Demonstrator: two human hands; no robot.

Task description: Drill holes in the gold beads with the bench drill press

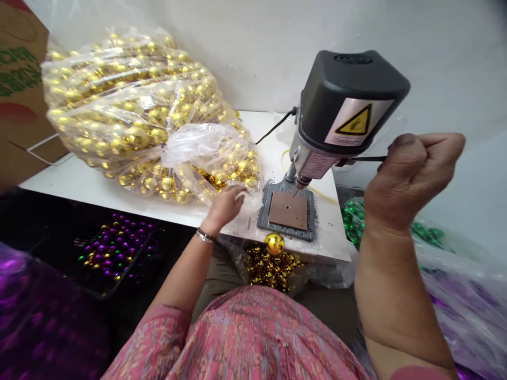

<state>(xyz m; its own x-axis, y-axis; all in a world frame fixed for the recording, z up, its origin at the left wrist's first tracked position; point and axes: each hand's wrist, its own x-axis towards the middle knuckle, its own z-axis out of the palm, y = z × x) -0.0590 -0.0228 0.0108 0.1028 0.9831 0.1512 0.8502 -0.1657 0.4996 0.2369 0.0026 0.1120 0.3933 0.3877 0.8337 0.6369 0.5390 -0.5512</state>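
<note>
"What's the setting?"

"A pale wall fills the upper part of the frame, with a white table against it. A cardboard box stands at the upper left."

"And on the table?"

"A big clear bag full of shiny gold balls takes up the left half. Right of centre stands a drill press, black on top, with a yellow warning triangle on its label. Its bit points down towards a brown board on the grey base; the board has a small hole."

"Where are the hands?"

"The right hand, at the right of the frame, is closed round the lever of the press. The left hand, near the centre, is beside the front of the bag, fingers curled. I can't tell whether it grips anything."

"Any ball out of the bag?"

"One gold ball, at the table's front edge, just below the base. Whether it touches the table, I can't tell. Beneath it, shiny gold pieces show near the lap."

"Other colours?"

"Purple, gold and green balls at the lower left, and green balls at the right."
</note>
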